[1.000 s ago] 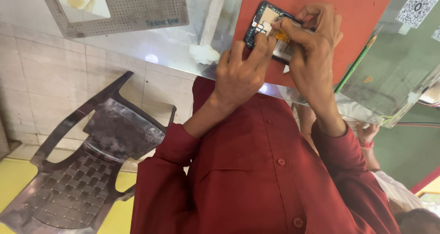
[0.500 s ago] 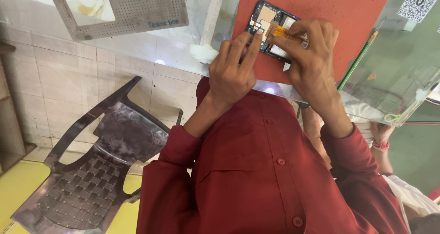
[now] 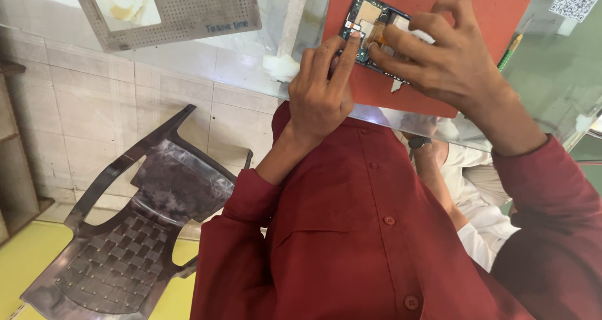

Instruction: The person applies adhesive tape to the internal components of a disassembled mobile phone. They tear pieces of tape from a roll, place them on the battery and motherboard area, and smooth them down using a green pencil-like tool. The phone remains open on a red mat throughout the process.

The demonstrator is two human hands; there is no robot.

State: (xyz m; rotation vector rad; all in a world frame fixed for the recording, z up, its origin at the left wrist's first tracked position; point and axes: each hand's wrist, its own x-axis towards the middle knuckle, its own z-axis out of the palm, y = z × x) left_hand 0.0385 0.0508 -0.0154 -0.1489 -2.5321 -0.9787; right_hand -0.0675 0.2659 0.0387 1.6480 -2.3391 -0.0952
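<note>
1. Opened smartphone [image 3: 370,28], back cover off and circuit boards bare, lies on a red mat [image 3: 489,6] at the upper centre of the frame.
2. Left hand [image 3: 316,97] comes from below; its index fingertip presses the phone's lower left edge, other fingers curled.
3. Right hand [image 3: 445,59] covers the phone's right half, fingertips pinched narrow on its inner parts.
4. Glass counter [image 3: 263,50] bears the mat; a perforated grey plate [image 3: 182,9] sits upper left.
5. Grey plastic chair [image 3: 125,232] stands lower left.
</note>
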